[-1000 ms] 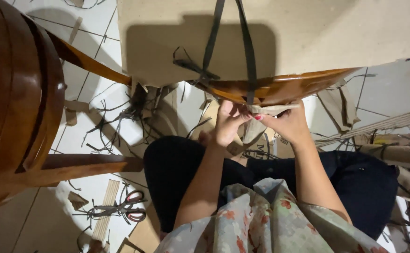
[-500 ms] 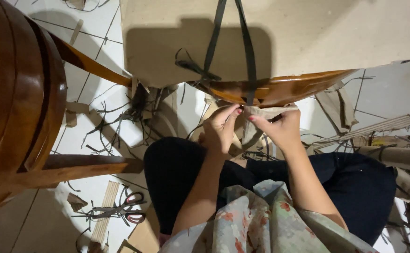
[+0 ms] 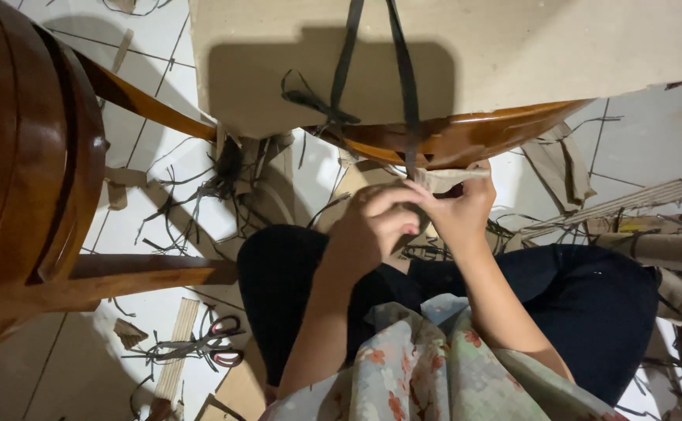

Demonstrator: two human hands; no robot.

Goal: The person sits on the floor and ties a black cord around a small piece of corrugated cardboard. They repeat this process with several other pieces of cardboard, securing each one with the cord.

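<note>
My left hand (image 3: 372,230) and my right hand (image 3: 462,210) meet in front of me, just below a curved wooden chair part (image 3: 465,136). Both pinch a small pale strip of cardboard (image 3: 454,176) where a dark flat strap (image 3: 407,101) comes down. The strap runs in two bands over a large sheet of beige cardboard (image 3: 559,47) lying on the wooden part, with a knot (image 3: 317,105) on its left band. My legs in dark trousers (image 3: 590,312) are folded under my hands.
A brown wooden chair (image 3: 29,171) fills the left side, one leg (image 3: 146,273) reaching toward my knee. Red-handled scissors (image 3: 216,343) lie on the white tiled floor among strap offcuts and cardboard scraps (image 3: 232,179). Corrugated cardboard strips (image 3: 637,203) pile up at right.
My hands have risen slightly and closed together on the cardboard strip at the strap's lower end. The view has shifted a little.
</note>
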